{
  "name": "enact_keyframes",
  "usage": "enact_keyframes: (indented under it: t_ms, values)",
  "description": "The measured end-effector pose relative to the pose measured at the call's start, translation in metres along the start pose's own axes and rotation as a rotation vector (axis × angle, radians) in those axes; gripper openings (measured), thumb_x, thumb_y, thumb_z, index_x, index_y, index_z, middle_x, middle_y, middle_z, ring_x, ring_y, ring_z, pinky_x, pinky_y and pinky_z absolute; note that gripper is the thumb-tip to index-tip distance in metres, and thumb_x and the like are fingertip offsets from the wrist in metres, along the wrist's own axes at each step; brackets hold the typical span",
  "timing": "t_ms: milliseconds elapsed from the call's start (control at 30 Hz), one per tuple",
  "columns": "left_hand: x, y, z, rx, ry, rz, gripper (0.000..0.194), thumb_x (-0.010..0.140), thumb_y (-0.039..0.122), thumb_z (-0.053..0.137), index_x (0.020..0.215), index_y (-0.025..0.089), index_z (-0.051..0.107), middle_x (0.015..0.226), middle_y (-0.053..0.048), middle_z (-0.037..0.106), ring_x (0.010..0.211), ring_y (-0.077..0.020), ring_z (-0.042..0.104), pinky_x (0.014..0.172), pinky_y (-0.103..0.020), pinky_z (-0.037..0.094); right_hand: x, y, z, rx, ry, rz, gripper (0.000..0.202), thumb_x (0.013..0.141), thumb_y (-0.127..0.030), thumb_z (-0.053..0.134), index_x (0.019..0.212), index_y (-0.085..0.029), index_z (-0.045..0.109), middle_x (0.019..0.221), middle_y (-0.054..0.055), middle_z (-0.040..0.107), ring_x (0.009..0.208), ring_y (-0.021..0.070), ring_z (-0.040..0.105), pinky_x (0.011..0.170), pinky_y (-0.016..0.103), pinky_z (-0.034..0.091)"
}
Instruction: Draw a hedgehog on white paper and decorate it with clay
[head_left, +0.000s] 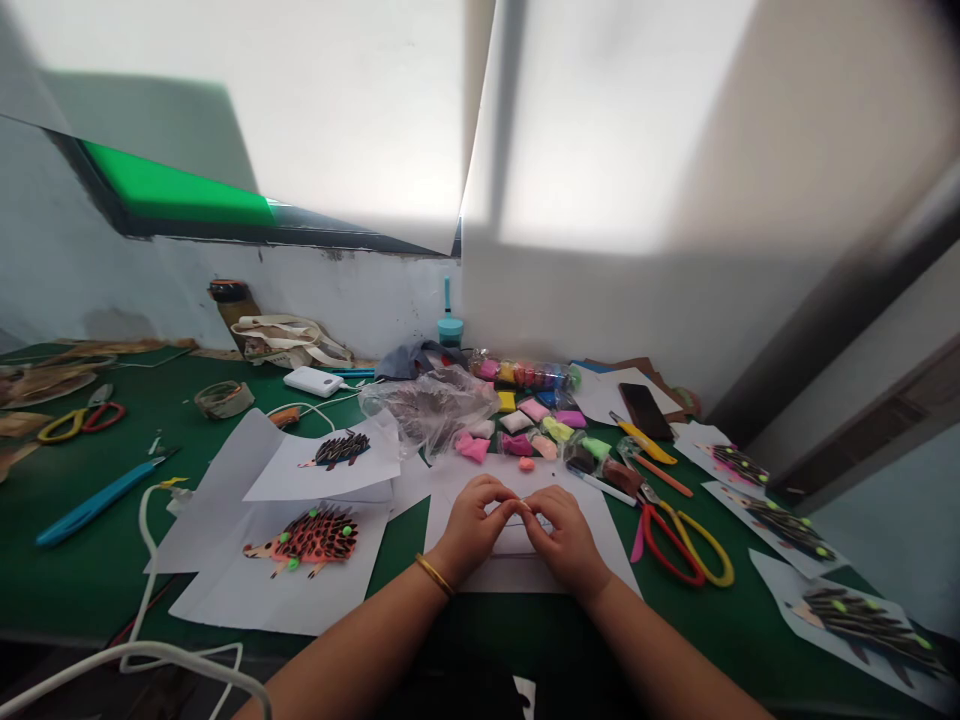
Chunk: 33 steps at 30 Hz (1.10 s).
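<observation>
My left hand (478, 522) and my right hand (564, 540) meet fingertip to fingertip over a white sheet of paper (457, 580). Both are closed in a pinch; whatever sits between the fingertips is too small to make out. Some lines show on the sheet, mostly hidden by my hands. Just beyond my fingers lies a small orange lump of clay (527, 464). Behind it are several packets of coloured clay, among them a pink one (472, 447), a yellow-green one (557, 429) and a dark one (581, 458). A white pen (604, 487) rests at the sheet's right side.
Red-and-yellow scissors (679, 540) and a yellow cutter (646, 441) lie right, near a phone (646, 411). Hedgehog pictures (311, 540) on paper are at left, more (814, 525) at far right. A white cable (146, 540), blue cutter (97, 505) and crumpled plastic bag (431, 405) occupy the green table.
</observation>
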<state>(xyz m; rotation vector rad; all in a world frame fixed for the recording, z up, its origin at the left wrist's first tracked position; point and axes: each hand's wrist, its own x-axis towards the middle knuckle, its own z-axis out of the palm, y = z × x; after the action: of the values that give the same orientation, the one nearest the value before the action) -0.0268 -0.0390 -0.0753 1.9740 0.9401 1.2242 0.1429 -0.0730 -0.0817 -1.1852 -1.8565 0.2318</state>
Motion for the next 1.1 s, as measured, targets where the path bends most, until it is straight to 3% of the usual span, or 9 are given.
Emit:
enact_keyframes:
  t_ms: [100,300,467,667,833,1000,1100]
  values:
    - [-0.0012,-0.0011,0.0013,0.002,-0.02,0.018,0.018,0.086,0.036,0.067,0.096,0.022,0.072,0.092,-0.005,0.067,0.092,-0.0205,0.061,0.086,-0.034,0.049,-0.0006,0.0023,0.001,-0.01,0.0,0.003,0.016,0.088,-0.023,0.056,0.073,-0.022,0.062,0.073,0.002,0.063,0.077,0.0196,0.057,0.076,0.035,0.041]
    - [-0.0024,-0.0028,0.0048,0.005,-0.039,0.012,0.012,0.086,0.032,0.067,0.085,0.021,0.072,0.084,-0.003,0.069,0.083,-0.018,0.063,0.08,-0.031,0.05,-0.0012,0.0031,0.0019,0.004,0.014,0.005,0.014,0.086,-0.019,0.055,0.073,-0.021,0.06,0.072,0.002,0.061,0.075,0.0192,0.055,0.074,0.034,0.041]
    - [-0.0032,-0.0036,0.0045,-0.012,-0.029,-0.009,0.021,0.087,0.035,0.065,0.104,0.023,0.071,0.088,-0.004,0.068,0.084,-0.018,0.063,0.081,-0.032,0.051,-0.0007,0.002,0.0004,0.028,0.016,0.016,0.017,0.088,-0.02,0.053,0.073,-0.022,0.061,0.072,0.002,0.061,0.076,0.0195,0.055,0.073,0.034,0.041]
    - [-0.0031,-0.0002,0.0028,0.036,-0.058,0.054,0.012,0.088,0.029,0.064,0.092,0.023,0.074,0.087,-0.004,0.068,0.085,-0.0184,0.063,0.081,-0.031,0.05,-0.0014,0.0035,0.001,0.033,0.02,0.009,0.016,0.089,-0.022,0.053,0.076,-0.022,0.063,0.073,0.003,0.062,0.076,0.0199,0.056,0.074,0.035,0.042]
    - [-0.0042,-0.004,0.0046,0.06,0.0,-0.008,0.017,0.085,0.031,0.067,0.1,0.021,0.069,0.089,-0.003,0.069,0.084,-0.0179,0.063,0.08,-0.032,0.05,-0.0016,0.0027,0.0001,0.049,0.028,0.023,0.019,0.091,-0.025,0.053,0.074,-0.022,0.061,0.074,0.002,0.062,0.077,0.0198,0.056,0.075,0.035,0.041]
    - [-0.0035,-0.0059,0.004,0.051,-0.023,0.036,0.01,0.087,0.029,0.066,0.083,0.021,0.07,0.084,-0.003,0.069,0.083,-0.0176,0.063,0.08,-0.031,0.049,-0.0005,0.0006,-0.0013,0.054,0.021,0.024,0.019,0.091,-0.025,0.053,0.075,-0.022,0.061,0.074,0.003,0.062,0.077,0.0199,0.056,0.075,0.035,0.041]
    - [-0.0031,-0.0065,0.0041,0.006,0.002,0.003,0.012,0.085,0.031,0.068,0.092,0.021,0.071,0.086,-0.003,0.07,0.083,-0.0178,0.064,0.079,-0.031,0.05,-0.0005,0.0012,-0.001,0.054,0.023,0.023,0.019,0.091,-0.026,0.054,0.074,-0.022,0.062,0.075,0.002,0.063,0.077,0.0196,0.057,0.075,0.035,0.041]
